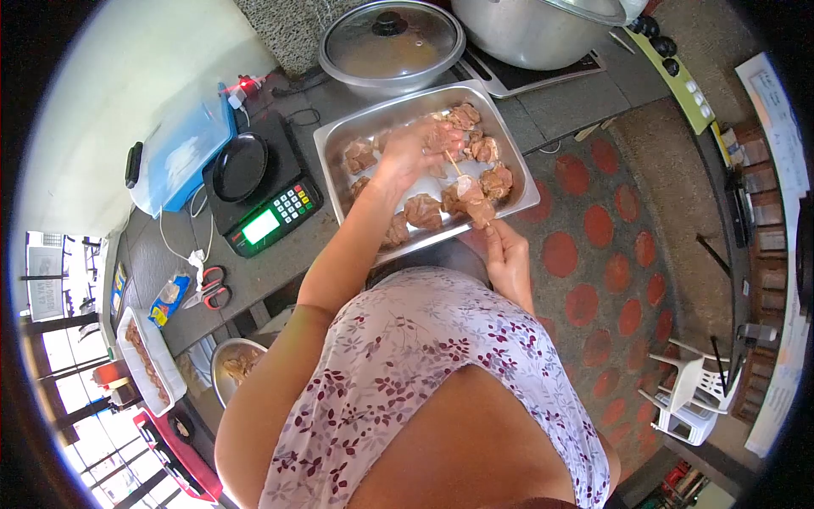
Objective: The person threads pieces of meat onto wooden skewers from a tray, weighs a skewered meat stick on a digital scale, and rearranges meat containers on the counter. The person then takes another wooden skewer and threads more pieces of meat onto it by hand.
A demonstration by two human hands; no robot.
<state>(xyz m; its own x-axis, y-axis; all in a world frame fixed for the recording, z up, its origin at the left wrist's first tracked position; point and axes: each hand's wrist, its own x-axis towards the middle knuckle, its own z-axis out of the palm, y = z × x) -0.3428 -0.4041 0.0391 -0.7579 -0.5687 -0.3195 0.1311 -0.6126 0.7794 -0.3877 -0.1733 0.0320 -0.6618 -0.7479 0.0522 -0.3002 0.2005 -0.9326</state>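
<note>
A steel tray [519, 181] holds several chunks of raw marinated meat [423, 211]. My right hand [509, 261] is closed at the tray's near right edge, its thumb and fingers pinching the lower end of a meat skewer [476, 204]. The bare upper part of its wooden stick points towards my left hand [415, 153]. That hand reaches over the middle of the tray, its fingers blurred and close to the meat at the back. Whether they grip a piece cannot be made out.
Left of the tray stands a digital scale [261, 227] with a black dish [241, 167]. Scissors [212, 293] and a blue-yellow packet [169, 299] lie nearby. Behind are a lidded pan [392, 51] and a large pot [534, 34]. A white container of meat [161, 373] sits lower left.
</note>
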